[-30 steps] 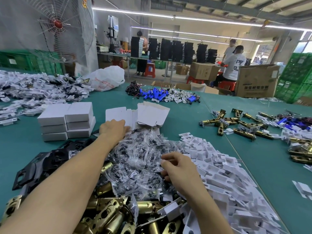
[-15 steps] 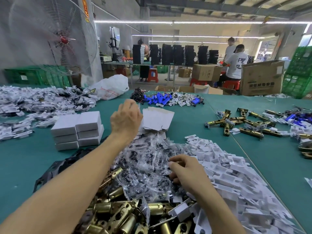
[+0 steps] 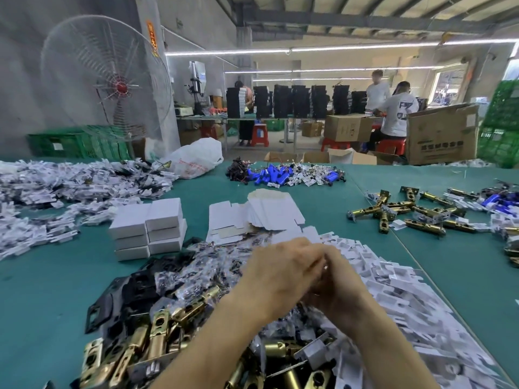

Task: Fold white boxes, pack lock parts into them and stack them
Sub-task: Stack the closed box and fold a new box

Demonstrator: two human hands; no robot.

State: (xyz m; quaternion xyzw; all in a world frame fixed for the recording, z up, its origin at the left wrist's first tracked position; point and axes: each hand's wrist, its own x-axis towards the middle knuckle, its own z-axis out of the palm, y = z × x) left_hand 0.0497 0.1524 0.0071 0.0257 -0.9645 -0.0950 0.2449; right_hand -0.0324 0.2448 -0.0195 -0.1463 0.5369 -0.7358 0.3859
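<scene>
surface: green table [image 3: 42,304] piled w/ lock parts [image 3: 161,329] | white boxes [image 3: 148,228] stacked centre-left, flat blanks [image 3: 269,211] mid-frame | left hand [image 3: 280,273] + right hand [image 3: 339,296] touching at centre, blurred, can't tell grip | room: fan [image 3: 106,77] upper left, workers [image 3: 398,110] upper right

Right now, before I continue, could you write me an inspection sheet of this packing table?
surface: green table, largely covered by heaps.
job's things: folded white boxes stacked side by side; flat box blanks beyond the hands; brass latches, clear parts bags, black plates and white inserts nearest.
clutter: blue parts, plastic bag, loose latches at right.
hands: left hand and right hand meet above the clear parts bags; grip blurred.
cables: nothing seen.
surroundings: fan, green crates, carton, seated worker.
</scene>
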